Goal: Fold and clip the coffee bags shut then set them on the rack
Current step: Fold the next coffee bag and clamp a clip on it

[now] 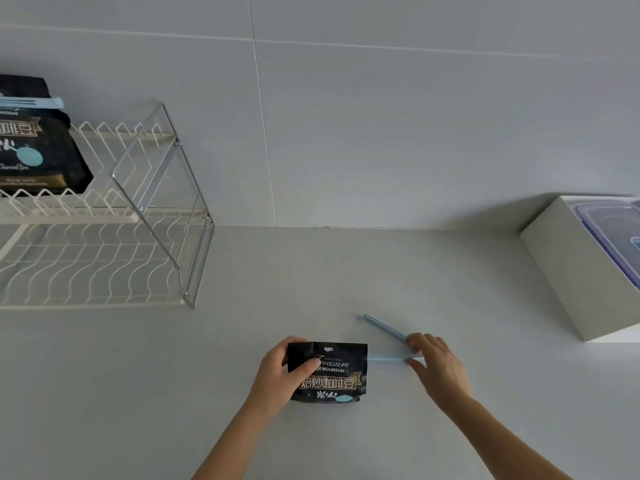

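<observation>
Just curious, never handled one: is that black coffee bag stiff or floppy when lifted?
Probably floppy: the coffee bag looks folded over at its top, where the left hand grips it. Its flat pouch shape likely won't roll.

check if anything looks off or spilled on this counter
Nothing stands out. The left hand grips the bag on the counter; the right hand holds the clip, spread open in a V beside it. A second bag sits clipped on the rack. No spill or tear shows.
</observation>
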Available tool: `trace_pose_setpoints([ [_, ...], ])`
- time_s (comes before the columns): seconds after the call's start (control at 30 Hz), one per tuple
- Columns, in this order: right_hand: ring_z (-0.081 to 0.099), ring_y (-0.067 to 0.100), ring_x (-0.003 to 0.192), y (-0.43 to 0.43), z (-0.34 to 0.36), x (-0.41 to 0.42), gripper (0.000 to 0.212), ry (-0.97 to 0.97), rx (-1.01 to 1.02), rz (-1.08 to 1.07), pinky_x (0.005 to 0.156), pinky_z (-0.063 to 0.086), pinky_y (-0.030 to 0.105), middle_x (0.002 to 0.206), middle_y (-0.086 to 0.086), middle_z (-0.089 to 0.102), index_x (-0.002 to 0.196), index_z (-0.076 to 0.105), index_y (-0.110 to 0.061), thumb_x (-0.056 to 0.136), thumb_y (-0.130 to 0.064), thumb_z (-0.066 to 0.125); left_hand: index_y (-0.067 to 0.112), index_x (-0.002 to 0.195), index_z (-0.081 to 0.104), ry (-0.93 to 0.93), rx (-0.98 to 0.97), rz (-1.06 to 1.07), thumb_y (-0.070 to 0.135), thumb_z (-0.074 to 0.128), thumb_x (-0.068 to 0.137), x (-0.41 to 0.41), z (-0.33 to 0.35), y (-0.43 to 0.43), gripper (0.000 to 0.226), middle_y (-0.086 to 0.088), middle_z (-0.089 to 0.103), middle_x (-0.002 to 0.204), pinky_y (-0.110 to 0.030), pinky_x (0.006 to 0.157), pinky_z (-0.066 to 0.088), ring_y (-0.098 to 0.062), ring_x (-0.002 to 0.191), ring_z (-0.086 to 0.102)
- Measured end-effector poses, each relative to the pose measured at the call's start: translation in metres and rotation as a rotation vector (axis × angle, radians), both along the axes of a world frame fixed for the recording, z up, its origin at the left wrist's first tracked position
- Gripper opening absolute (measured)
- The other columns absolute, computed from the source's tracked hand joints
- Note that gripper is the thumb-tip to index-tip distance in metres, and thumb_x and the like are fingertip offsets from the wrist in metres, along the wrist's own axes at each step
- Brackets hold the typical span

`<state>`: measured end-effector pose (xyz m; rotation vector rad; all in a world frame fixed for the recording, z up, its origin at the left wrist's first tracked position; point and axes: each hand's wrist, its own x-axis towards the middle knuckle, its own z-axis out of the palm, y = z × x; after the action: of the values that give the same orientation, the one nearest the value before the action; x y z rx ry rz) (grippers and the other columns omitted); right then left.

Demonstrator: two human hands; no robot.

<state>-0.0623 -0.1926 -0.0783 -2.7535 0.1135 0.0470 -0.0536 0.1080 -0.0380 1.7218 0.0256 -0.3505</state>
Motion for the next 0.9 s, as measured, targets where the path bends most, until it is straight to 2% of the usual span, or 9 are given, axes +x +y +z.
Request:
trace_pose_setpoints([
  [0.13,0.065,0.02,0.083,-0.001,0.005,0.0,0.016,0.025,0.369,-0.155,0.065,0.047,0.016,0.086,-0.002,0.061,0.08,0.069,-0.023,0.078,-0.008,0.074,0.021,0.076,0.067,-0.053,0.025,0.083,0.012,0.071,0.081,-0.007,0.0,-0.005,0.011,0.009,0.071,0.076,-0.012,0.065,0.048,-0.003,0.074,0.065],
  [0.2,0.067,0.019,0.087,0.005,0.018,-0.002,0.023,0.005,0.615,-0.233,0.075,0.053,0.02,0.095,0.002,0.064,0.076,0.068,-0.024,0.077,-0.002,0.074,0.021,0.074,0.067,-0.099,0.043,0.126,0.01,0.069,0.081,-0.011,0.0,-0.009,0.013,0.009,0.071,0.074,-0.01,0.064,0.046,-0.002,0.071,0.064],
  [0.23,0.068,0.017,0.089,0.009,0.027,-0.003,0.023,0.012,0.715,-0.225,0.08,0.054,0.025,0.101,0.002,0.066,0.078,0.069,-0.023,0.077,0.0,0.074,0.02,0.074,0.067,-0.108,0.043,0.132,0.01,0.069,0.081,-0.012,0.001,-0.01,0.013,0.009,0.07,0.073,-0.009,0.064,0.045,-0.001,0.07,0.063],
  [0.3,0.069,0.009,0.091,0.018,0.047,-0.006,0.021,0.06,0.794,-0.112,0.078,0.054,0.02,0.108,-0.001,0.07,0.081,0.071,-0.019,0.078,0.002,0.072,0.017,0.076,0.065,-0.091,0.021,0.121,0.008,0.067,0.082,-0.014,0.003,-0.011,0.011,0.006,0.068,0.071,-0.008,0.063,0.044,0.001,0.07,0.062],
  [0.43,0.068,0.006,0.093,0.042,0.079,-0.016,0.022,0.038,0.704,0.123,0.079,0.054,0.018,0.106,-0.008,0.071,0.084,0.073,-0.022,0.077,-0.001,0.074,0.012,0.086,0.06,-0.036,-0.028,0.066,0.007,0.061,0.087,-0.012,0.01,-0.009,0.005,0.004,0.063,0.077,-0.007,0.063,0.044,0.004,0.071,0.059],
  [0.57,0.063,-0.003,0.092,0.058,0.094,-0.019,0.02,-0.055,0.385,0.293,0.079,0.05,0.015,0.105,-0.029,0.063,0.088,0.069,-0.031,0.079,-0.015,0.074,0.015,0.089,0.059,-0.012,-0.008,0.049,0.005,0.058,0.087,-0.013,0.013,-0.008,0.01,0.004,0.063,0.081,-0.015,0.067,0.045,-0.003,0.076,0.059],
  [0.67,0.063,-0.001,0.089,0.065,0.097,-0.019,0.024,-0.054,0.328,0.314,0.074,0.053,0.023,0.1,-0.029,0.065,0.093,0.059,-0.036,0.08,-0.02,0.072,0.014,0.1,0.061,0.019,-0.022,0.077,0.005,0.058,0.088,-0.015,0.014,-0.008,0.016,0.0,0.068,0.097,-0.014,0.074,0.05,-0.01,0.091,0.063],
  [0.77,0.062,0.002,0.087,0.071,0.098,-0.018,0.031,-0.012,0.329,0.272,0.073,0.053,0.027,0.095,-0.025,0.066,0.098,0.047,-0.041,0.082,-0.024,0.068,0.019,0.102,0.064,-0.002,-0.027,0.044,0.006,0.056,0.088,-0.017,0.015,-0.007,0.021,0.004,0.072,0.095,-0.015,0.072,0.052,-0.005,0.089,0.067],
  [0.9,0.059,-0.003,0.096,0.081,0.105,-0.015,0.041,0.002,0.311,0.314,0.077,0.049,0.017,0.099,-0.036,0.059,0.106,0.041,-0.044,0.081,-0.023,0.066,0.015,0.109,0.06,0.013,-0.022,0.05,0.01,0.056,0.091,-0.018,0.012,-0.008,0.02,-0.004,0.069,0.103,-0.02,0.076,0.053,-0.014,0.097,0.066],
])
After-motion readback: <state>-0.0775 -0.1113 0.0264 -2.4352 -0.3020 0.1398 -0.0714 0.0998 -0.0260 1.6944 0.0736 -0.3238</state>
